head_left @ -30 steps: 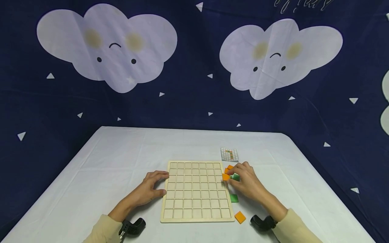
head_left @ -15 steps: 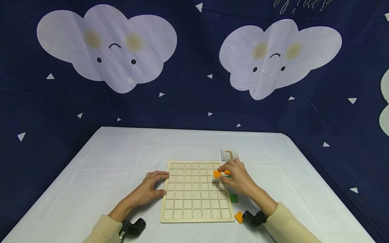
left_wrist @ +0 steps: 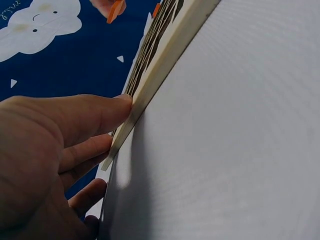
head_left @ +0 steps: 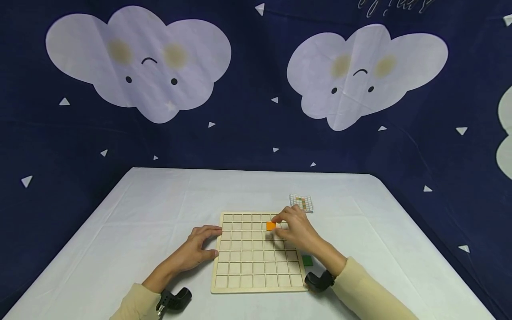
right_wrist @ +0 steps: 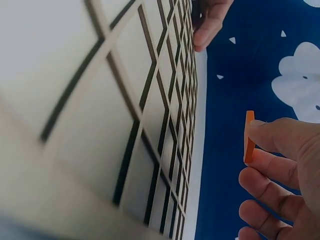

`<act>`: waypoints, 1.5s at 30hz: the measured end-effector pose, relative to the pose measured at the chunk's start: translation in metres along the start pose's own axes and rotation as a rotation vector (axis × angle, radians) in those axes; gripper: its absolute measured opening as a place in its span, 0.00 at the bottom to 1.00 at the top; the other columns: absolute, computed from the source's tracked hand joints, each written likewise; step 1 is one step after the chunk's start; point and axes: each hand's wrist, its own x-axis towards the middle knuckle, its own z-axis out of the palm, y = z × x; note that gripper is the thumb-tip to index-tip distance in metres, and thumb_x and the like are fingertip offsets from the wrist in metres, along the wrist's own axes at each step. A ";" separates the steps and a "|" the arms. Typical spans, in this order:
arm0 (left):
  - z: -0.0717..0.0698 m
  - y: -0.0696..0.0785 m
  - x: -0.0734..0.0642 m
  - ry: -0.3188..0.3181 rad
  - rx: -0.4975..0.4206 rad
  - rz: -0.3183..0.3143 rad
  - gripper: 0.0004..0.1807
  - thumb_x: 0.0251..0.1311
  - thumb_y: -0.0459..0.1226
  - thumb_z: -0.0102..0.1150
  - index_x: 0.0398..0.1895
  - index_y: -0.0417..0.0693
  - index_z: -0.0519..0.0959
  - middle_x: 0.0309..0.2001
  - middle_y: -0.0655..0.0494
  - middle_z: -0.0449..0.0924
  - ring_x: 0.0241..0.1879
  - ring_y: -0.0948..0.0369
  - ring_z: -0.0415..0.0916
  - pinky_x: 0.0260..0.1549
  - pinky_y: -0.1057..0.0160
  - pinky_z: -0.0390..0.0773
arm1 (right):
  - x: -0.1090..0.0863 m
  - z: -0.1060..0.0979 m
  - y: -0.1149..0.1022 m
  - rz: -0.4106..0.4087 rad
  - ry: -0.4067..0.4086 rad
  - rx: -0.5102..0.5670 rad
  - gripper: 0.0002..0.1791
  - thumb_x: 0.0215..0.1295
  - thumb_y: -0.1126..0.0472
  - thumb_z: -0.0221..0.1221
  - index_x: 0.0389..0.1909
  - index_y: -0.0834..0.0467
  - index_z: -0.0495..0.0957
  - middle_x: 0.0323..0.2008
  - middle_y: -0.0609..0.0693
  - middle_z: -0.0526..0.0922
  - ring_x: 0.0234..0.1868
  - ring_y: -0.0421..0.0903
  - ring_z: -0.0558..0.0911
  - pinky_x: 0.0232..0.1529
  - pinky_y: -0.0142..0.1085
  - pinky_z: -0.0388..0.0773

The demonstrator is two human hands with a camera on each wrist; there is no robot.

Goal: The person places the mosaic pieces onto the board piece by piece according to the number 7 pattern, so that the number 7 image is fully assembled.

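Orange tile (head_left: 271, 226), quantity one: flat, square, raised just over the board's 1 o'clock part and apart from its surface.

Right hand (head_left: 298, 229), quantity one: thumb and forefinger narrowed to a pinch on the tile, remaining fingers loosely bent.

Pale wooden board (head_left: 260, 290), quantity one: divided by thin ribs into seven rows of seven square compartments (head_left: 247, 256), forty-nine in all; bare wood floors show in those the right hand leaves in view.

Left hand (head_left: 192, 251), quantity one: at the board's 9 o'clock edge, thumb and fingers wide apart, tips touching the rim.

Green tile (head_left: 307, 261), one visible: at the board's 3 o'clock edge. Orange patch (left_wrist: 156, 9), one, beyond the board in the left wrist view; mostly hidden, outline unclear.

Printed card (head_left: 301, 203), one visible: past the board's 1 o'clock corner, partly behind the right hand; bears a grid with orange and green squares, too small to count.

Black wrist devices (head_left: 176, 299), two; beige sleeves (head_left: 138, 304), two.

White tablecloth (head_left: 140, 222), one, beneath all.

Navy backdrop (head_left: 252, 66), one, toward 12 o'clock: two whole white clouds (head_left: 152, 95), part of a third at 3 o'clock, scattered triangles (head_left: 64, 102); script (head_left: 394, 5) near 1 o'clock, cropped, illegible.
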 end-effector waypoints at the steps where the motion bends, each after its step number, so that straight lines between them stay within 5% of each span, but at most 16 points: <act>1: 0.000 0.000 0.000 -0.001 -0.002 -0.002 0.28 0.50 0.34 0.66 0.58 0.45 0.74 0.64 0.54 0.68 0.64 0.52 0.55 0.63 0.42 0.54 | 0.002 0.001 -0.001 -0.001 -0.005 0.003 0.10 0.51 0.61 0.65 0.37 0.55 0.84 0.34 0.45 0.80 0.38 0.41 0.68 0.46 0.39 0.63; 45: 0.000 0.000 0.001 0.000 -0.013 -0.015 0.28 0.50 0.33 0.66 0.58 0.45 0.74 0.64 0.54 0.68 0.66 0.51 0.54 0.64 0.41 0.53 | 0.051 0.040 -0.022 -0.011 -0.154 0.024 0.13 0.54 0.56 0.65 0.40 0.57 0.83 0.35 0.49 0.81 0.37 0.45 0.70 0.46 0.42 0.65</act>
